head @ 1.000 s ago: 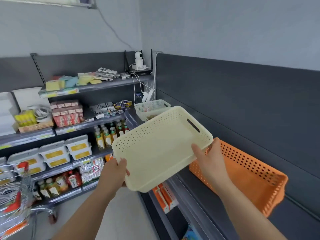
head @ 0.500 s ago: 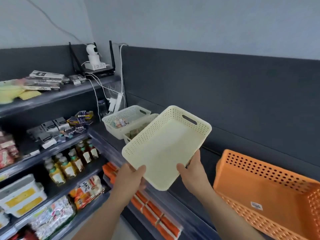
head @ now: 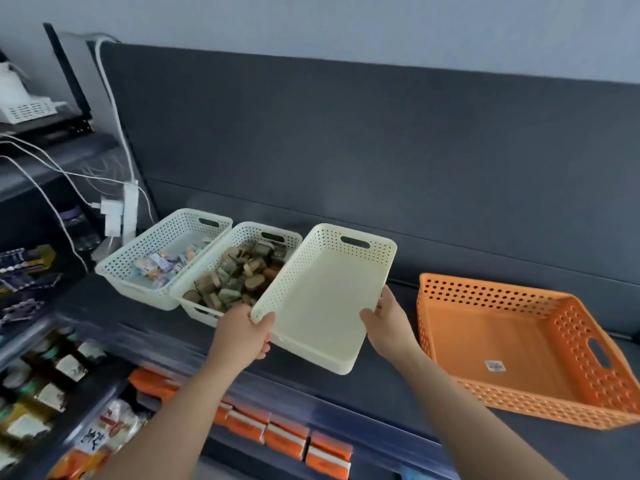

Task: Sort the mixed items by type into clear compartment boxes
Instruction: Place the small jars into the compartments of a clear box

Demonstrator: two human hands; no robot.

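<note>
On the dark shelf top, an orange basket is set at the right and two cream baskets at the left, one filled with brownish items and a farther one with pale packets. Between them an empty cream basket is held, its left wall just beside the filled basket and its near end tilted up off the shelf. Its long axis runs away from the person, the handle slot at the far end. The left hand is closed on the near left corner, thumb over the rim; the right hand is pressed against the right wall, equally near. A lowering move appears to remain.
</note>
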